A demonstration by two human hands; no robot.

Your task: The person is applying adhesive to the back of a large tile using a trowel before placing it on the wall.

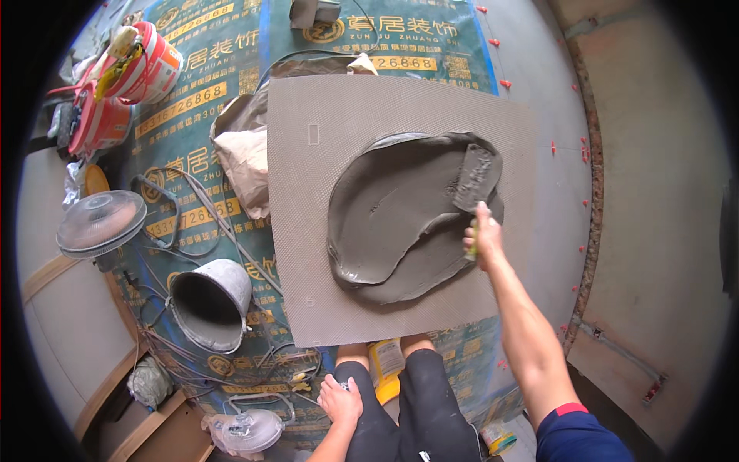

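My right hand (485, 236) is closed around the yellow-green handle of a trowel (473, 179). Its blade, coated in grey mortar, rests on the right side of a wide patch of wet mortar (385, 208). That patch covers the middle of a large tile (308, 308), whose facing side has a fine grid texture. My left hand (340, 398) lies on my left knee, below the tile's near edge, with its fingers loosely spread and no tool in it.
Left of the tile stand a grey bucket (209, 304) with mortar inside and a fan (101, 223). Cables (202, 202) trail over the green floor sheeting. Red-and-white buckets (100, 119) sit far left; a paper bag (242, 165) touches the tile. Red tile clips (553, 146) line floor joints at right.
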